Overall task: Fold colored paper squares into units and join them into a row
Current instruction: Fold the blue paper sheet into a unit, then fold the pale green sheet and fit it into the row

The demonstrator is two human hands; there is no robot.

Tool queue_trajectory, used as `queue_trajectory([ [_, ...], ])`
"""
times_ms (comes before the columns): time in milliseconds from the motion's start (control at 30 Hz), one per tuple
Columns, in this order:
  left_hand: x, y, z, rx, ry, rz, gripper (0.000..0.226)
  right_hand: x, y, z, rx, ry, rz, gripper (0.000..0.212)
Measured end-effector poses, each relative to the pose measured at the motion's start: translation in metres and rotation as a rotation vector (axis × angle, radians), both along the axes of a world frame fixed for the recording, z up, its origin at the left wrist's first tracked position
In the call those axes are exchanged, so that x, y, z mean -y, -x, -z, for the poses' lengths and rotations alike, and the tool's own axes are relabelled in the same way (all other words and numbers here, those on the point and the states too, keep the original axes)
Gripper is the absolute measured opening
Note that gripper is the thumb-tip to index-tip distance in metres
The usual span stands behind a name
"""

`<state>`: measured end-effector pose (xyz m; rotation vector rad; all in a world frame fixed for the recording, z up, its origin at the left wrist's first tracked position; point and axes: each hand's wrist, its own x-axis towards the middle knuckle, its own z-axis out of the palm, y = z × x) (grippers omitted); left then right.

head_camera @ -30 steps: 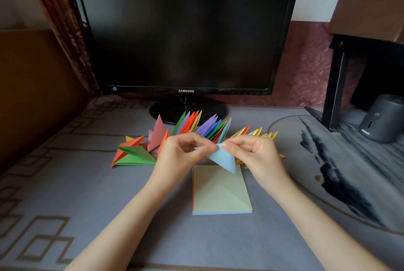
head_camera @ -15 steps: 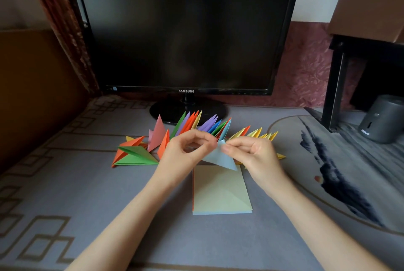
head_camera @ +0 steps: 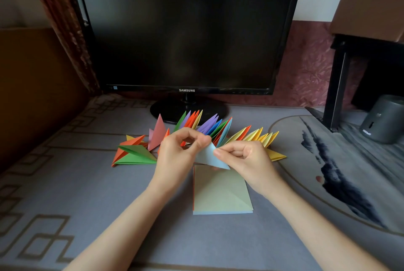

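Both hands hold one light blue folded unit (head_camera: 211, 158) in the air just over the far edge of the stack of paper squares (head_camera: 220, 194). The left hand (head_camera: 177, 159) pinches its upper left edge and the right hand (head_camera: 249, 159) its right edge, with the fingers curled. Its long axis slants down to the right, tip over the stack. The row of joined units (head_camera: 209, 124) fans just beyond the stack, so I'd say joining means reaching forward. Loose green and orange units (head_camera: 137, 155) lie beyond the stack to the left, out of the way.
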<state>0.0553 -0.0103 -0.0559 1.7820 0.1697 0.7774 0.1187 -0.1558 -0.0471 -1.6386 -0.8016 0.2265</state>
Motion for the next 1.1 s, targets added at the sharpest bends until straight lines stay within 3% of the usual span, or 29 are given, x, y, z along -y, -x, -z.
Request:
queue_trajectory([
  [300, -0.01, -0.001, 0.0, 0.042, -0.045, -0.188, 0.014, 0.003, 0.0, 0.002, 0.022, 0.089, -0.013, 0.016],
  [500, -0.012, 0.0, 0.0, 0.04, -0.116, -0.205, 0.014, 0.002, 0.0, 0.004, 0.056, 0.113, 0.0, 0.017],
  [633, -0.036, 0.002, -0.004, 0.121, 0.057, -0.328, 0.013, 0.006, -0.003, 0.006, 0.098, 0.118, 0.011, 0.014],
  [833, -0.055, 0.011, -0.01, 0.147, 0.044, -0.564, 0.012, 0.006, -0.006, 0.005, 0.123, 0.047, 0.052, 0.015],
  [967, -0.069, 0.008, -0.001, 0.069, 0.09, -0.657, 0.015, 0.006, -0.009, 0.012, 0.169, 0.099, 0.066, 0.015],
  [1100, -0.066, 0.003, 0.012, -0.181, -0.114, -0.591, 0.017, 0.007, -0.011, 0.015, 0.217, 0.163, 0.071, 0.012],
])
